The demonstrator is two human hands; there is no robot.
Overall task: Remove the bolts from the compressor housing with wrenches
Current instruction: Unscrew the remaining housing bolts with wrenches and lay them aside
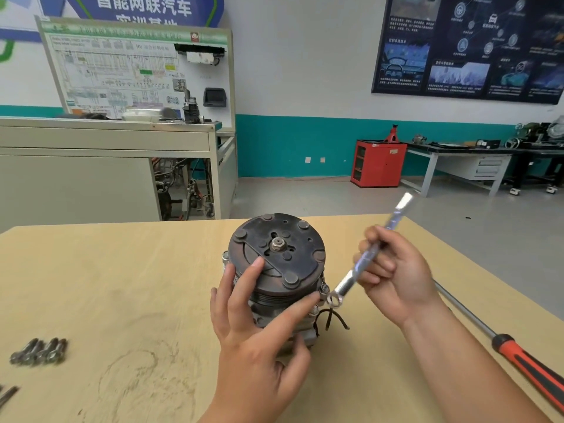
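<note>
The compressor stands upright on the wooden table, its dark clutch plate facing up. My left hand wraps the near side of the housing, fingers spread on the pulley, thumb tip next to a bolt head at the right rim. My right hand grips a silver wrench by the middle of its shaft. The wrench slants down to the left, and its ring end hangs just below and beside that bolt head. Several removed bolts lie at the table's left.
A long screwdriver with a red and black handle lies along the table's right edge. Loose black wires stick out of the compressor's right side. Small metal parts sit at the left edge. Benches and cabinets stand beyond the table.
</note>
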